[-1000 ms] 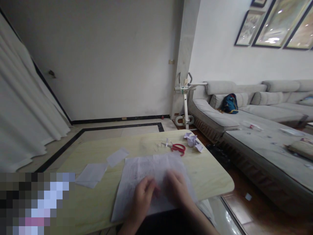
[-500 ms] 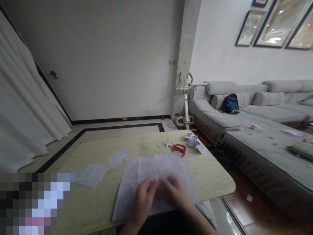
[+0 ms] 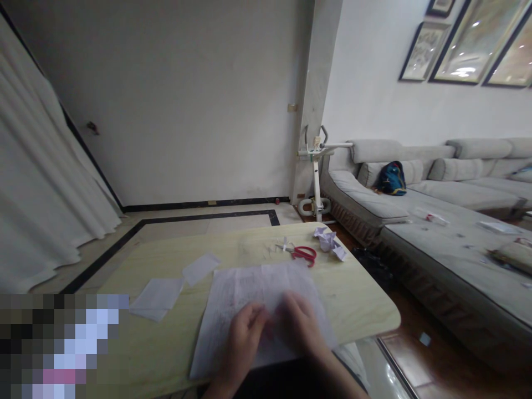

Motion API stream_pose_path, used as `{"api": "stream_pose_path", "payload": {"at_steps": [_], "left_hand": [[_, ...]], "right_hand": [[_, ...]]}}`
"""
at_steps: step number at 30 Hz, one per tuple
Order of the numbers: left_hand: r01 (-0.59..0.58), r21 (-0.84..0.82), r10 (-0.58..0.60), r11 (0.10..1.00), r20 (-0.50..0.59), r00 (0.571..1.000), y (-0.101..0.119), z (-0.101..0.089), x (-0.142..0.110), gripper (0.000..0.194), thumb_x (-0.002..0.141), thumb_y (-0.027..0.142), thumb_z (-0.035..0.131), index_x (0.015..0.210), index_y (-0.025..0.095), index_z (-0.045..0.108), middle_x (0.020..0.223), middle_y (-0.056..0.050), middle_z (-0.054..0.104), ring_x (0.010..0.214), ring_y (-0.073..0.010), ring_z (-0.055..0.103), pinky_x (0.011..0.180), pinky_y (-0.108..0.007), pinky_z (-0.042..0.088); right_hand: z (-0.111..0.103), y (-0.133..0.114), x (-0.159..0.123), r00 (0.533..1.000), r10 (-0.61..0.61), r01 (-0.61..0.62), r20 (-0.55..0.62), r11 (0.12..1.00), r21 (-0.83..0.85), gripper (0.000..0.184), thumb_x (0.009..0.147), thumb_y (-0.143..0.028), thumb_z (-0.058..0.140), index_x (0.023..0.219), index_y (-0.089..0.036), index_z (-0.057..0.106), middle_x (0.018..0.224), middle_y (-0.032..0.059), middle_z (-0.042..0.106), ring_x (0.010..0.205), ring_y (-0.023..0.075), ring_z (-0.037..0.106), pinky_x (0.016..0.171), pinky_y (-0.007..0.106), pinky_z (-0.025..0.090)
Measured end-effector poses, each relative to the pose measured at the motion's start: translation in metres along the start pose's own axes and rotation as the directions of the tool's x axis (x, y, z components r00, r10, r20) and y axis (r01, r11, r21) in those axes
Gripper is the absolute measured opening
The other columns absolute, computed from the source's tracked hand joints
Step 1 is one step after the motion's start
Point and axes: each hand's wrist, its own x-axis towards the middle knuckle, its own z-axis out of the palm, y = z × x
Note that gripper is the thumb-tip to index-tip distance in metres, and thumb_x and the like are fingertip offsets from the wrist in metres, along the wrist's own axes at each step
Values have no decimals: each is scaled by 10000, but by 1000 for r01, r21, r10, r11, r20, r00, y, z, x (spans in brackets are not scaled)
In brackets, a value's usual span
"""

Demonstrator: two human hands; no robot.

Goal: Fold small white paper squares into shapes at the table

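Grey wall point(image 3: 199, 111) straight off at twelve o'clock, pale curtain point(image 3: 45, 166) at ten, grey sofa point(image 3: 451, 205) out at two with a blue backpack point(image 3: 393, 178) sitting on it! Down to the wooden table point(image 3: 357, 302), and everything centres on one big sheet of paper point(image 3: 233, 285), lying at the near edge, under both hands. Left hand point(image 3: 246, 328) at seven o'clock on that sheet, fingers curled together, thumb close by; right hand point(image 3: 300, 320) at three, fingers bent inward, tips facing the left's. It's a blur between them: whether either pinches something small, or presses the sheet, I can't tell. Look to one o'clock, red scissors point(image 3: 304, 254), handles right by the sheet's far corner, thin scraps point(image 3: 272, 247) near the blades! Beyond those, folded paper pieces point(image 3: 327, 240) near the table's far corner. And round at ten, two smaller paper patches, one nearer point(image 3: 155, 296), one farther point(image 3: 201, 268).
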Motion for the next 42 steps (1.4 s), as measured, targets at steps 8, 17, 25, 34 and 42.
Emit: {"api": "stream_pose_path", "payload": {"at_steps": [8, 17, 25, 34, 42], "left_hand": [[29, -60, -33, 998, -68, 997, 2, 0, 0, 377, 716, 531, 656, 842, 176, 662, 700, -34, 723, 655, -227, 687, 596, -297, 548], [7, -42, -11, 999, -105, 994, 1, -2, 1, 357, 732, 509, 654, 866, 178, 657, 728, -43, 728, 669, -229, 695, 591, -306, 566], [-51, -48, 45, 998, -116, 992, -4, 1, 3, 377, 723, 480, 663, 967, 194, 645, 947, -87, 735, 818, -248, 713, 674, -329, 590], [-86, 18, 86, 996, -29, 996, -11, -1, 5, 371, 755, 451, 655, 1000, 175, 698, 980, -92, 757, 926, -281, 703, 790, -355, 575], [-89, 133, 95, 987, -32, 995, -9, -3, 2, 333, 827, 427, 589, 971, 164, 733, 964, -98, 765, 921, -287, 698, 811, -355, 560]], "right_hand": [[-3, -3, 1, 999, -10, 12, 33, 999, -45, 520, 802, -664, 481, 563, -205, 520, 464, -14, 487, 454, 138, 450, 433, 246, 332], [0, -3, -1, 997, -31, 34, 76, 999, -40, 435, 790, -570, 559, 569, -197, 531, 501, -22, 484, 486, 130, 438, 465, 237, 354], [1, -5, 1, 995, -63, 68, 73, 995, -77, 406, 795, -516, 555, 558, -193, 490, 502, -44, 417, 487, 118, 388, 458, 231, 318], [1, 1, 4, 987, -130, 136, 99, 989, -60, 192, 741, -335, 676, 650, -186, 593, 600, -30, 558, 590, 139, 513, 555, 238, 413], [3, -4, 1, 988, -109, 112, 111, 994, -15, 188, 765, -322, 663, 676, -208, 544, 612, -36, 521, 585, 141, 501, 538, 249, 416]]}}
